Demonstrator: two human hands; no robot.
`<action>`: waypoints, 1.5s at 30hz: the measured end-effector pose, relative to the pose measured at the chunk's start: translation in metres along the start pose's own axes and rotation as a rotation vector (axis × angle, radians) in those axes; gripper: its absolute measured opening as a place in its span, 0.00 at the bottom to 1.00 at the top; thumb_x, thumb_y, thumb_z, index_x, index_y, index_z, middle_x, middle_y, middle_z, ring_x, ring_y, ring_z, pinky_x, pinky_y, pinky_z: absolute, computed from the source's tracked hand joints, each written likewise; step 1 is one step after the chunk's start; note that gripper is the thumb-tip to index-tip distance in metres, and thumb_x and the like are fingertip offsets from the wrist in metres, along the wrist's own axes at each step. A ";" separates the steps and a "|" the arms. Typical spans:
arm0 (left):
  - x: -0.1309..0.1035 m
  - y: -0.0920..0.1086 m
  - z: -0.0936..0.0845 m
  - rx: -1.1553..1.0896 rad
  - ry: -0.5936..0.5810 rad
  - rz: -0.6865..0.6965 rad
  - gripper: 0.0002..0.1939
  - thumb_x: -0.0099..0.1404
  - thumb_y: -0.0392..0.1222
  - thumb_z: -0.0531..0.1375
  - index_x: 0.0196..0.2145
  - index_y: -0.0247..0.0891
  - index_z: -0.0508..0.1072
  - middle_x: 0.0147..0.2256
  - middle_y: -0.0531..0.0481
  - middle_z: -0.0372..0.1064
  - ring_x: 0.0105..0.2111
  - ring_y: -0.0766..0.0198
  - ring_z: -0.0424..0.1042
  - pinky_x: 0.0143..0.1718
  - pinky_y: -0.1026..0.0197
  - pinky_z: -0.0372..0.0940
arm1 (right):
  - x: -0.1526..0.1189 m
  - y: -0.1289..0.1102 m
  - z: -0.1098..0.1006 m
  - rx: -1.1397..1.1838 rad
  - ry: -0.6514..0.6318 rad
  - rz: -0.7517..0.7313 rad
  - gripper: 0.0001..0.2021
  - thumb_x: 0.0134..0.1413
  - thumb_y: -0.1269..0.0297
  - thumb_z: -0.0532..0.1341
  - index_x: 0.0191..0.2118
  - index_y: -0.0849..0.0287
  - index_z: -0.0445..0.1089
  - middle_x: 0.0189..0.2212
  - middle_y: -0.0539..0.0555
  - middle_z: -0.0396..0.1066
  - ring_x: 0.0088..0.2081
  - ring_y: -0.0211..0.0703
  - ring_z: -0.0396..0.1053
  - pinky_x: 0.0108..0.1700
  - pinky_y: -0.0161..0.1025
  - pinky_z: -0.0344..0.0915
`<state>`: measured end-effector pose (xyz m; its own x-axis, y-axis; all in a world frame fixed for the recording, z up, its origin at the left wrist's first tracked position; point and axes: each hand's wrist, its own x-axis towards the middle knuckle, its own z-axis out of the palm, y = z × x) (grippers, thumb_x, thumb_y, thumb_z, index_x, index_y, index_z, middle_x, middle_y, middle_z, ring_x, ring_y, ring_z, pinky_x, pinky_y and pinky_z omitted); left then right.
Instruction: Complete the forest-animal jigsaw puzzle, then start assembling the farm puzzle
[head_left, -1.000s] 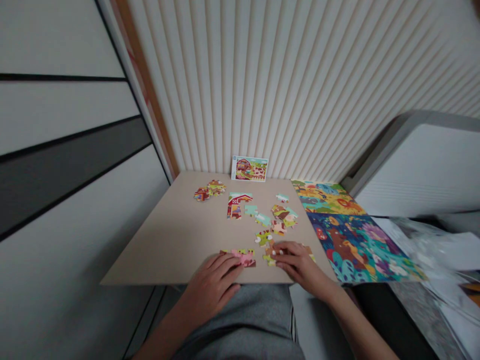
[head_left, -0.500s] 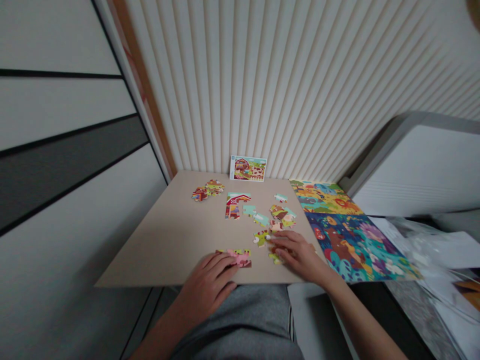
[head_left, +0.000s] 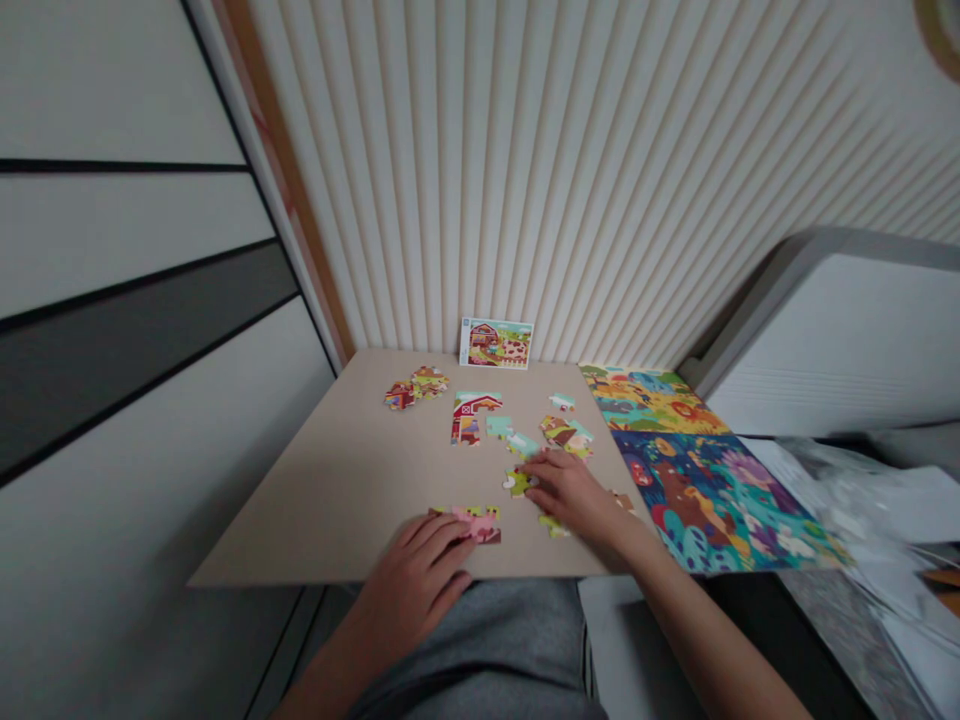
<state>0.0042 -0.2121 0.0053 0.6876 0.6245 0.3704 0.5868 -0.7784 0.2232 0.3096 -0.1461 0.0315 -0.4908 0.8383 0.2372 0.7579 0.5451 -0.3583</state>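
Observation:
My left hand lies with its fingers stretched out over the left end of a joined strip of pink and green puzzle pieces near the table's front edge. My right hand has thumb and fingers at the right side of a green puzzle piece on the table. Under and beside that hand lie more loose pieces, among them a yellow-green piece. Farther back sit a joined red barn corner, light blue sky pieces and a brown-and-green cluster.
A picture card of a farm leans on the pleated wall at the back. A pile of pieces lies at the table's back left. Two finished puzzles, one yellow and one dark blue, cover the right side.
My right hand has moved slightly left and away from me, and the green piece at its fingertips has shifted a little left. My left hand stays on the pink strip.

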 end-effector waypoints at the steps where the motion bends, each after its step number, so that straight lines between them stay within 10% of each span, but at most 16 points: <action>1: 0.000 0.000 0.001 0.002 -0.004 0.002 0.21 0.71 0.40 0.57 0.61 0.43 0.68 0.57 0.45 0.67 0.58 0.54 0.65 0.62 0.44 0.59 | 0.002 -0.001 0.002 -0.016 0.015 0.005 0.17 0.62 0.61 0.63 0.56 0.50 0.72 0.50 0.56 0.73 0.53 0.50 0.68 0.59 0.50 0.62; 11: -0.004 -0.004 0.005 0.033 0.002 0.010 0.23 0.71 0.42 0.58 0.62 0.43 0.65 0.59 0.46 0.66 0.59 0.54 0.63 0.62 0.46 0.59 | 0.031 0.000 0.013 -0.134 0.120 0.056 0.14 0.64 0.56 0.61 0.51 0.53 0.76 0.47 0.58 0.73 0.50 0.49 0.69 0.56 0.47 0.63; 17: 0.008 0.000 -0.012 -0.010 0.014 0.042 0.19 0.71 0.42 0.57 0.58 0.42 0.69 0.55 0.45 0.70 0.55 0.54 0.66 0.59 0.47 0.61 | 0.027 0.071 -0.029 -0.120 0.272 0.313 0.16 0.66 0.56 0.57 0.48 0.59 0.78 0.46 0.63 0.75 0.48 0.54 0.72 0.53 0.49 0.66; 22: 0.045 -0.017 -0.031 -0.045 -0.008 0.108 0.12 0.72 0.41 0.55 0.51 0.42 0.73 0.46 0.46 0.73 0.49 0.57 0.70 0.55 0.51 0.63 | 0.025 0.106 -0.033 -0.013 0.119 0.309 0.26 0.54 0.48 0.67 0.55 0.56 0.74 0.52 0.62 0.74 0.50 0.58 0.73 0.53 0.52 0.67; 32: 0.154 -0.072 0.002 0.024 -0.052 0.215 0.10 0.73 0.40 0.54 0.45 0.38 0.74 0.43 0.44 0.72 0.48 0.56 0.69 0.54 0.50 0.63 | 0.017 0.100 -0.008 -0.002 0.272 0.217 0.25 0.57 0.59 0.65 0.60 0.55 0.69 0.53 0.59 0.71 0.54 0.52 0.69 0.59 0.49 0.63; 45: 0.136 -0.080 0.017 -0.063 -0.027 0.151 0.14 0.71 0.38 0.55 0.53 0.41 0.72 0.47 0.44 0.71 0.51 0.55 0.68 0.55 0.49 0.62 | 0.024 0.085 -0.006 0.413 0.622 0.315 0.27 0.56 0.56 0.66 0.61 0.54 0.67 0.53 0.60 0.68 0.43 0.47 0.73 0.48 0.49 0.73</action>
<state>0.0577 -0.0639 0.0221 0.7778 0.5008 0.3797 0.4481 -0.8655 0.2237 0.3650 -0.0797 0.0124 0.1403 0.8632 0.4849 0.5413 0.3432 -0.7676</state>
